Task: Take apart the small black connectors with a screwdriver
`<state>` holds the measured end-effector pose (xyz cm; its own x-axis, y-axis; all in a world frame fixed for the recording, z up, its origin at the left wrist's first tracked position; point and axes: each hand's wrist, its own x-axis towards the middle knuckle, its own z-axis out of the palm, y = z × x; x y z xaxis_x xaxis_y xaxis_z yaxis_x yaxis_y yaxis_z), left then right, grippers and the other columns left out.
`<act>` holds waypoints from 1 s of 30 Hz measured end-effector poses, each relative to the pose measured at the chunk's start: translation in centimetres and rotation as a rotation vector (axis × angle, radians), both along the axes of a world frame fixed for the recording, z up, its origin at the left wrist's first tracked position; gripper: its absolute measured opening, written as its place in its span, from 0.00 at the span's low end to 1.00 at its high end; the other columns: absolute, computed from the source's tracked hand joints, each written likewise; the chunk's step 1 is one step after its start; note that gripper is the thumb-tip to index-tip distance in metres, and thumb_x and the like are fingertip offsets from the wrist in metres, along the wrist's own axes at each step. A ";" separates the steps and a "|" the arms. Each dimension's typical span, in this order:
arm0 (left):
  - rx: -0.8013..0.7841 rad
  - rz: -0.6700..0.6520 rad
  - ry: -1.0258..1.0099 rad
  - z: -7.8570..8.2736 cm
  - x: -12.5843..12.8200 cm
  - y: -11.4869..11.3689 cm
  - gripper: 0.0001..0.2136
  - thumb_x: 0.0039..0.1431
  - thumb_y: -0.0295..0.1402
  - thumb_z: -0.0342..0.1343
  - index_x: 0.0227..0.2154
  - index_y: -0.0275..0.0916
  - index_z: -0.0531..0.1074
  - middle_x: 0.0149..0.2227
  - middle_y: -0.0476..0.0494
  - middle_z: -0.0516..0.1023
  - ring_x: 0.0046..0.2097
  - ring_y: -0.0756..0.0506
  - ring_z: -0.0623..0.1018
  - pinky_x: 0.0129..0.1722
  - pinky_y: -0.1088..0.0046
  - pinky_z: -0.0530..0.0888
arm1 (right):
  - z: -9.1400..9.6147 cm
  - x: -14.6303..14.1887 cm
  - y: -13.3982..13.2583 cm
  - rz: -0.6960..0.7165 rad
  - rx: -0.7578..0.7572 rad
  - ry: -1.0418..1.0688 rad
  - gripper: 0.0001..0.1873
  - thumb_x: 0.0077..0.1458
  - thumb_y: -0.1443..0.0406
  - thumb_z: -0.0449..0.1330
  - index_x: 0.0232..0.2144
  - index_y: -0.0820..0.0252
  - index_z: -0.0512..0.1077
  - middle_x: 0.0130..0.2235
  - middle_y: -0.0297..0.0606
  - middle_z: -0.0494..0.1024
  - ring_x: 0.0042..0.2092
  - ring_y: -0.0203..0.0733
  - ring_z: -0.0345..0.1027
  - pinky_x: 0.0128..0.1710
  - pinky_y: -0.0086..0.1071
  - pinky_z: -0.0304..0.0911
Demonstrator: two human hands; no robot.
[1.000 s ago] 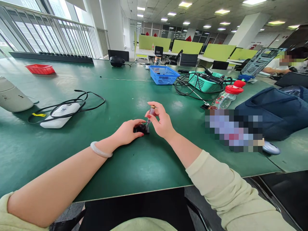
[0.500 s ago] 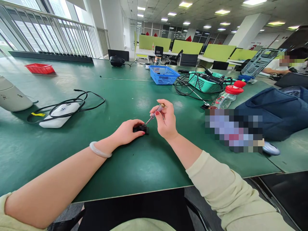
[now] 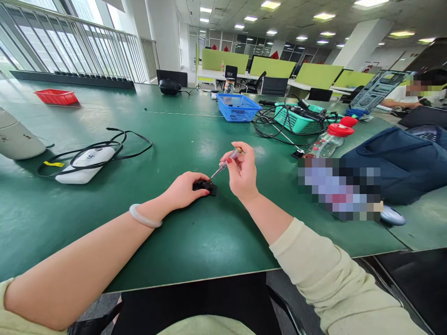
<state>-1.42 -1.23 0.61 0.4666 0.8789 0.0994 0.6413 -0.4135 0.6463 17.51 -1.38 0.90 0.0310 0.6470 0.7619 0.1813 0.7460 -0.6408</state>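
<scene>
On the green table [image 3: 195, 242], my left hand [image 3: 185, 190] grips a small black part [image 3: 211, 188] between thumb and fingers. What kind of part it is does not show, and the hand covers much of it. My right hand [image 3: 243, 173] is closed around the clear handle of a screwdriver [image 3: 228, 159]. The shaft slants down to the left, and its tip meets the top of the black part near my left fingertips.
To the left lie a white device [image 3: 87, 163] with a black strap and a pale container [image 3: 17, 137]. Farther back are a red tray [image 3: 56, 97], a blue basket [image 3: 239, 108] and a green basket [image 3: 296, 121] with cables. A red-capped bottle [image 3: 328, 142] and dark bag [image 3: 394, 163] stand right.
The screwdriver handle has tipped slightly to the right, along with my right hand. My left hand keeps its hold on the black part in nearly the same place.
</scene>
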 end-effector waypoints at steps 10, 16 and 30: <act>-0.045 0.003 -0.029 -0.2 -0.2 0.2 0.20 0.51 0.38 0.59 0.50 0.46 0.73 0.50 0.48 0.79 0.51 0.41 0.77 0.59 0.58 0.71 | -0.3 0.3 0.6 -0.003 -0.073 0.064 0.14 0.64 0.56 0.53 0.50 0.50 0.58 0.33 0.32 0.73 0.33 0.37 0.71 0.39 0.38 0.70; -0.108 -0.034 -0.109 0.0 -0.1 -0.2 0.25 0.52 0.37 0.58 0.55 0.46 0.67 0.53 0.47 0.77 0.56 0.42 0.75 0.62 0.59 0.68 | -0.4 0.4 0.7 0.003 -0.093 0.078 0.15 0.63 0.56 0.54 0.49 0.50 0.58 0.32 0.30 0.73 0.32 0.36 0.70 0.38 0.37 0.70; -0.119 -0.015 -0.111 0.2 0.0 -0.5 0.24 0.52 0.36 0.58 0.53 0.48 0.66 0.48 0.49 0.79 0.53 0.42 0.76 0.60 0.57 0.69 | -0.1 0.4 1.1 0.027 -0.302 0.268 0.21 0.52 0.53 0.65 0.39 0.51 0.58 0.26 0.25 0.68 0.28 0.34 0.68 0.29 0.30 0.66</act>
<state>-1.42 -1.69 0.85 0.4719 0.8804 0.0466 0.5574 -0.3388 0.7580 17.88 -0.25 0.79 0.1827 0.8436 0.5050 -0.0393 0.5195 -0.8536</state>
